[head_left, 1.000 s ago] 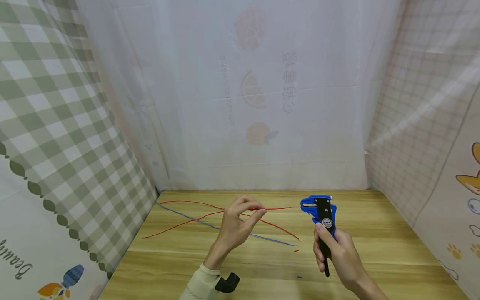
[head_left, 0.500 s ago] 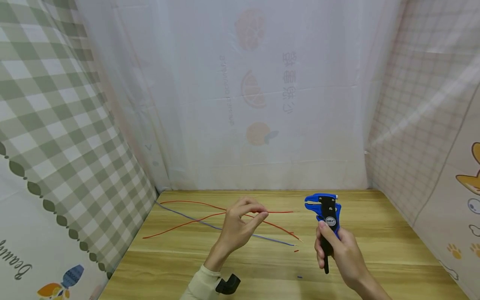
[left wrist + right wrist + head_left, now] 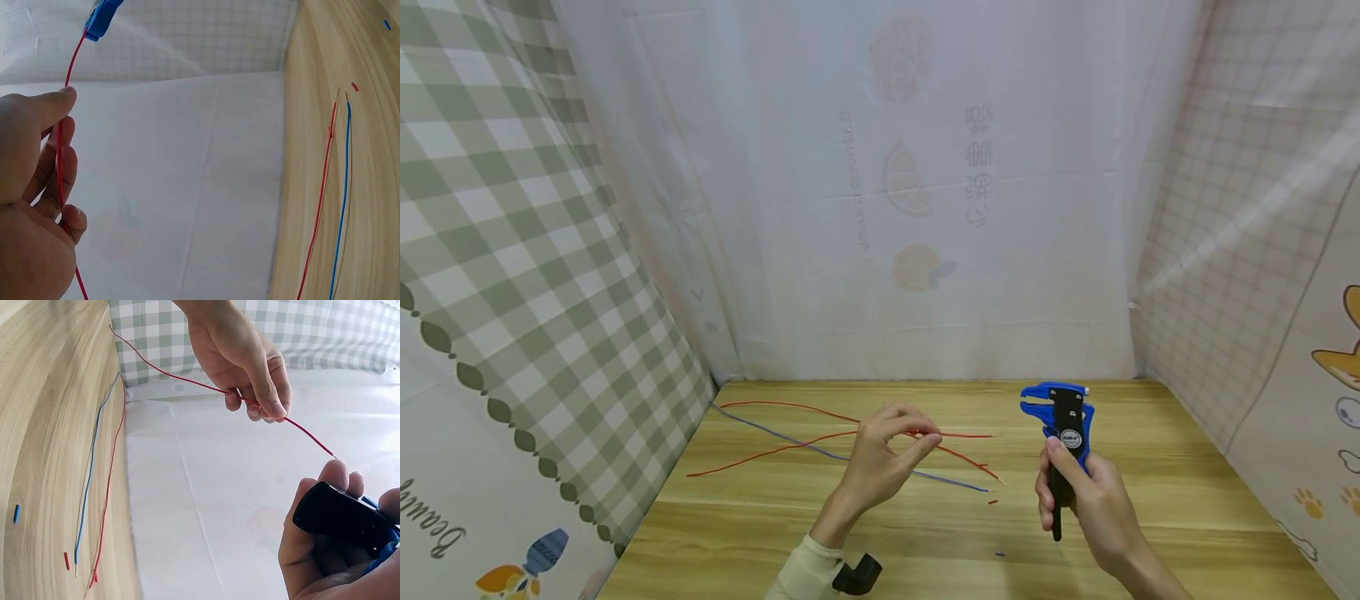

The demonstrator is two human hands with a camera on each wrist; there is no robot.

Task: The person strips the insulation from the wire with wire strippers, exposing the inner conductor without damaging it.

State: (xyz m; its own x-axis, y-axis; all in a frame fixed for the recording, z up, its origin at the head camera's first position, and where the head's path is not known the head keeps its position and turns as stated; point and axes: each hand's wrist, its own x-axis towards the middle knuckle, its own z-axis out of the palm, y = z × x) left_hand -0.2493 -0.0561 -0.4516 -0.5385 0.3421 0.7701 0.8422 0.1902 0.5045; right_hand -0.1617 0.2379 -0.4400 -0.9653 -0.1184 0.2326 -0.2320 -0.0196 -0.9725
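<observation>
My left hand (image 3: 880,462) pinches a red wire (image 3: 967,435) between thumb and fingers, its short bare copper end pointing right. In the right wrist view the wire's other end trails down to the table. My right hand (image 3: 1097,508) grips a blue-and-black wire stripper (image 3: 1067,417) by its handles, thumb in front, below the round label. The stripper's jaws stand open to the left, apart from the wire tip. On the table lie a second red wire (image 3: 323,187) and a blue wire (image 3: 343,187), each with a bare copper end.
Cut bits of insulation lie on the wooden table (image 3: 1187,533): a red bit (image 3: 992,502), a blue bit (image 3: 999,554), and another red bit (image 3: 982,465) at the lying red wire. A white curtain (image 3: 1037,250) closes the back; a checked cloth (image 3: 550,208) hangs at left.
The stripper has moved right and slightly up, away from the wire tip. My left hand with its wire has come slightly nearer and right. A red bit now shows by the lying red wire.
</observation>
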